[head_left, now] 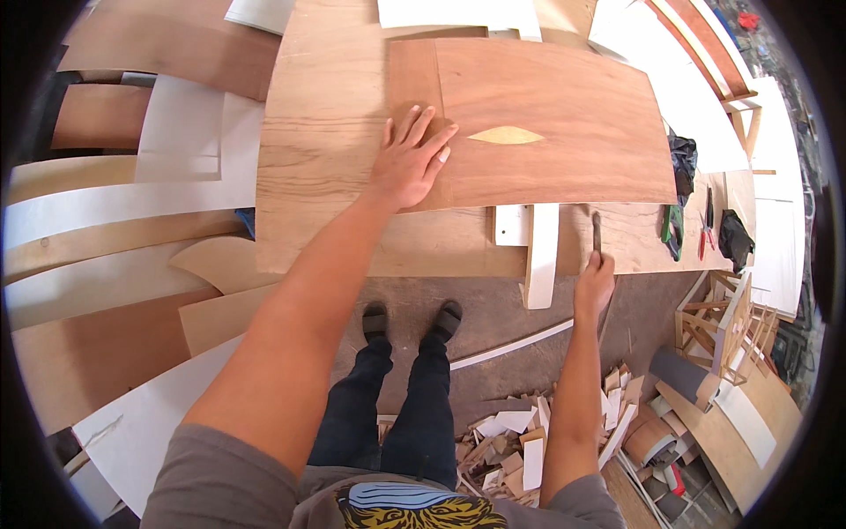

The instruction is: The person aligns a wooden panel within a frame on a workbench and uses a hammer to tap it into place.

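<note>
A reddish-brown plywood panel (564, 97), with a pale lens-shaped patch (505, 135) near its middle, lies on the light wooden worktable. My left hand (412, 157) rests on the panel's left part, fingers spread and holding nothing. Just beyond the panel's near edge, my right hand (595, 284) is closed around a slim dark tool (597, 233); its exact kind is hard to make out. Between my hands, a white wooden strip (542, 256) and a white block (510, 226) stick out from under the panel.
Pliers with red handles (708, 234) and dark cloths (736, 240) lie at the table's right. Curved boards (106, 256) are stacked to the left. Wood offcuts (515, 445) pile on the floor near my right arm. A small wooden frame (714, 317) stands at right.
</note>
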